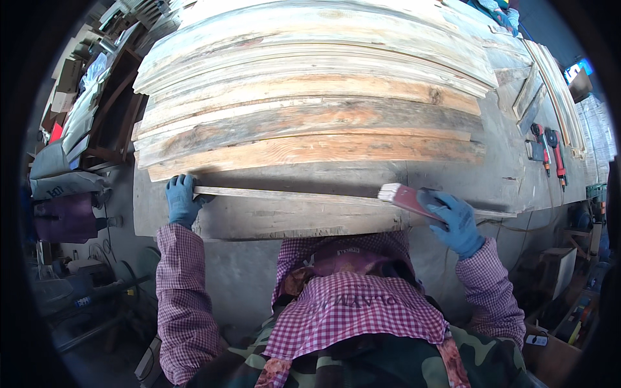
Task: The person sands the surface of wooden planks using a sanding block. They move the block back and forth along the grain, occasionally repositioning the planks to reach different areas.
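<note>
A long, thin wooden strip [291,194] stands on its narrow edge along the front of the workbench. My left hand [183,199], in a blue glove, is closed around its left end. My right hand [455,223], gloved the same way, grips a sanding block [409,198], a pale block wrapped in reddish-brown abrasive. The block rests on or just over the strip's top edge, right of its middle; I cannot tell if they touch. Beyond the strip lie stacked wooden boards [310,119], their faces stained grey and orange.
The wooden workbench [272,220] has a rough, worn front edge. Red-and-black power tools [555,155] lie at its right side, near long slats [557,97]. Another person's gloved hands [504,16] show at the far right. Cluttered shelving and a purple cloth [65,216] are off to the left.
</note>
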Demonstrator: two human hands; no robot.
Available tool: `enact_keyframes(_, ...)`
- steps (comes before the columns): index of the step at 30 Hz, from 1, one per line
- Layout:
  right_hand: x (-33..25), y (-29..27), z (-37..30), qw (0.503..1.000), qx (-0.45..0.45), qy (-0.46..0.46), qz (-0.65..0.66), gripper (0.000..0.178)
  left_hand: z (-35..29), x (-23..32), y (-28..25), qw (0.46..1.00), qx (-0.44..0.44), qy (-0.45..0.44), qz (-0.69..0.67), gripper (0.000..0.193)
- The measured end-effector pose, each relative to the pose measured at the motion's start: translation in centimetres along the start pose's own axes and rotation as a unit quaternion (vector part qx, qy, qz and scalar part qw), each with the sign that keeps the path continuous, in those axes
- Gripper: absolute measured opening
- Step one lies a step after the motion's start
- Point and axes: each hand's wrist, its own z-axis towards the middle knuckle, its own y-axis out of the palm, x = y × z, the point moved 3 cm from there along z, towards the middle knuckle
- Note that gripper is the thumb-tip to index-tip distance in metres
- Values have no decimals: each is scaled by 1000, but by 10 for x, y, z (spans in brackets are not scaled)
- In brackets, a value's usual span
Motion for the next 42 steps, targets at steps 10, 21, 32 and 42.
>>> enact_keyframes(10,-121,55,146,976,-199,-75,-56,40,0,-10,9,1000,-4,-3,-1,55)
enact_keyframes(21,70,-47,-80,997,1,69,-19,42,-2,-7,6,1000,3,10,7,55)
enact_keyframes(32,-94,41,82,999,15,-6,-45,57,8,7,2,1000,5,-12,-24,57)
enact_keyframes(42,-121,46,90,999,35,-17,-2,74,4,21,-15,997,-59,-25,-36,59)
